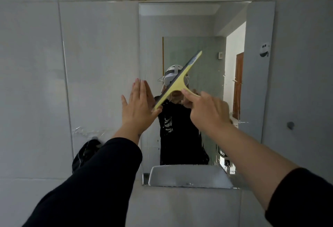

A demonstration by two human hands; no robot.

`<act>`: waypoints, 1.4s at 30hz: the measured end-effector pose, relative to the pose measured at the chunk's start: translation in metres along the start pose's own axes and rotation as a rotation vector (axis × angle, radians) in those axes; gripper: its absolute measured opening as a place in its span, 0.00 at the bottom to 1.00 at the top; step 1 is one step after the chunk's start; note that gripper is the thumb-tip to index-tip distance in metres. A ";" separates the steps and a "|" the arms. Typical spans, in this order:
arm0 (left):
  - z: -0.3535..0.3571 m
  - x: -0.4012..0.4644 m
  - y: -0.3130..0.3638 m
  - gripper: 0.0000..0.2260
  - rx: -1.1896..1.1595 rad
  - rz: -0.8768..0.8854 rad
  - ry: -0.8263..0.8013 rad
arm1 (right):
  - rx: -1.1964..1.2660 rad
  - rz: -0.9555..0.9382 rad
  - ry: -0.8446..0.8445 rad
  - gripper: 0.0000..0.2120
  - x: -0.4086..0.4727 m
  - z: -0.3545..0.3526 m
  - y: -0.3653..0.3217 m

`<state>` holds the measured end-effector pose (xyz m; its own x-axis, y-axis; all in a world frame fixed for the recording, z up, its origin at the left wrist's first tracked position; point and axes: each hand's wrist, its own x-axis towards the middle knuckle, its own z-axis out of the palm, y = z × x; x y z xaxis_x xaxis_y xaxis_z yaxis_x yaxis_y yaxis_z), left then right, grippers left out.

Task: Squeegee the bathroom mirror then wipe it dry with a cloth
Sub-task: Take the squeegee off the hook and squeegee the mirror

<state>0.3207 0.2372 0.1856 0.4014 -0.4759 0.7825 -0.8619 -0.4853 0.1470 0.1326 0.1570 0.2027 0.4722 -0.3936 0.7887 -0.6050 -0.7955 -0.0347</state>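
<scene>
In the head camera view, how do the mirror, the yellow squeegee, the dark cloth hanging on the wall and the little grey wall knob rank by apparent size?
Largest to smallest as they appear:
1. mirror
2. yellow squeegee
3. dark cloth, partly hidden by the sleeve, so its rank against the squeegee is unsure
4. grey wall knob

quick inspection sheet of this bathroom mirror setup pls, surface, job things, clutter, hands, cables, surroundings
surface: mirror on the tiled wall, drips and streaks along its right and lower parts
job's things: yellow squeegee tilted diagonally against the glass; dark cloth hanging from a hook left of the mirror
clutter: small sticker on the mirror's upper right
grippers: right hand closed on the squeegee handle, index finger extended along it; left hand open, fingers flat at the mirror's left edge, touching the squeegee's lower end
cables: nothing seen
surroundings: grey wall tiles, white basin reflected low in the glass, wall knob at right
</scene>
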 end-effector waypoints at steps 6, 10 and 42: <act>0.007 -0.010 0.023 0.47 0.032 0.098 -0.011 | -0.173 -0.013 0.000 0.27 -0.004 -0.027 0.031; 0.010 -0.011 0.036 0.46 0.043 0.124 -0.021 | -0.191 0.055 0.051 0.22 -0.010 -0.028 0.055; 0.006 -0.011 0.044 0.28 0.006 0.116 -0.019 | 0.280 0.385 -0.056 0.22 -0.074 0.025 0.040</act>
<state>0.2801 0.2167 0.1796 0.3053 -0.5431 0.7822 -0.9011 -0.4303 0.0529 0.0897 0.1431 0.1279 0.2864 -0.7021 0.6519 -0.5501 -0.6776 -0.4881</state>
